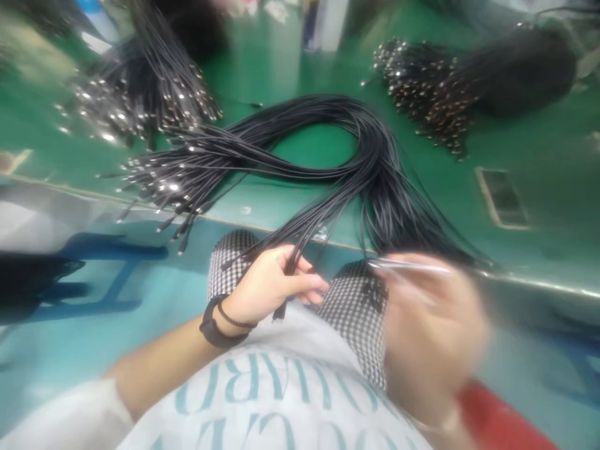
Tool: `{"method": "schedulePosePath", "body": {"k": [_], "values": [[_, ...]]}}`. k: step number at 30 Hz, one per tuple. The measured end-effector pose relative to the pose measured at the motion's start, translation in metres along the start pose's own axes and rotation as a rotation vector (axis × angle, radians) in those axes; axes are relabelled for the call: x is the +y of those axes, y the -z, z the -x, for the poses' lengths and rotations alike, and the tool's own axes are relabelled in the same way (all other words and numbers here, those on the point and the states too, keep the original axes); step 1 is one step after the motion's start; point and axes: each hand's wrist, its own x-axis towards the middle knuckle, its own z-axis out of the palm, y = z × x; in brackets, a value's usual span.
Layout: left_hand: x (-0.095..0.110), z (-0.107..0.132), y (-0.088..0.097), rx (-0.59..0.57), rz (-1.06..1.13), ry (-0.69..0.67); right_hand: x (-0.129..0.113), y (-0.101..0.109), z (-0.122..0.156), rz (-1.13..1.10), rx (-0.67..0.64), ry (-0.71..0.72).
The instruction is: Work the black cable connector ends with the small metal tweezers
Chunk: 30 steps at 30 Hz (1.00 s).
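Observation:
My left hand (281,284) is closed round the ends of several thin black cables (307,228), close above my lap. The cable ends poke out below its fingers. To the right, my right hand (434,319) is smeared by motion. It grips a pair of metal tweezers (407,267), whose slim silvery arms point left towards the cables. A large looped bundle of black cables (323,103) lies on the green table. Its shiny metal-tipped ends (171,181) fan out at the left and overhang the table edge.
Another bundle of metal-tipped cables (150,94) lies at the back left, and a further one (445,81) at the back right. A phone (502,199) rests on the green table (553,156) at the right. A blue stool (122,275) stands below at the left.

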Motion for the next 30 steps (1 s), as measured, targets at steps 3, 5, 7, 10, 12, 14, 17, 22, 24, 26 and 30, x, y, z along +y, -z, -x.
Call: {"method": "schedulePosePath", "body": {"k": [3, 5, 7, 10, 12, 14, 17, 22, 24, 26, 30], "values": [[0.001, -0.002, -0.01, 0.001, -0.005, -0.033, 0.015, -0.016, 0.002, -0.376, -0.188, -0.238], [0.001, -0.003, -0.014, -0.002, 0.015, -0.036, 0.022, -0.022, 0.003, -0.638, -0.255, -0.341], [0.001, -0.004, -0.016, -0.003, 0.02, -0.029, 0.025, -0.024, 0.005, -0.743, -0.249, -0.367], [0.0, -0.005, -0.018, 0.004, 0.009, -0.022, 0.023, -0.02, 0.005, -0.717, -0.248, -0.375], [0.0, -0.005, -0.018, 0.011, 0.002, -0.019, 0.022, -0.019, 0.005, -0.696, -0.252, -0.381], [-0.001, -0.004, -0.018, 0.021, -0.009, -0.011, 0.021, -0.018, 0.004, -0.688, -0.26, -0.39], [-0.001, -0.003, -0.018, 0.037, -0.03, 0.001, 0.021, -0.019, 0.004, -0.668, -0.267, -0.399], [-0.001, -0.003, -0.017, 0.038, -0.044, 0.006, 0.02, -0.019, 0.003, -0.601, -0.266, -0.406], [-0.001, -0.002, -0.017, 0.041, -0.039, 0.011, 0.02, -0.018, 0.002, -0.554, -0.26, -0.396], [-0.002, -0.002, -0.017, 0.049, -0.035, 0.02, 0.02, -0.018, 0.001, -0.506, -0.256, -0.386], [-0.003, -0.002, -0.017, 0.051, -0.043, 0.024, 0.021, -0.019, 0.0, -0.481, -0.256, -0.4]]}}
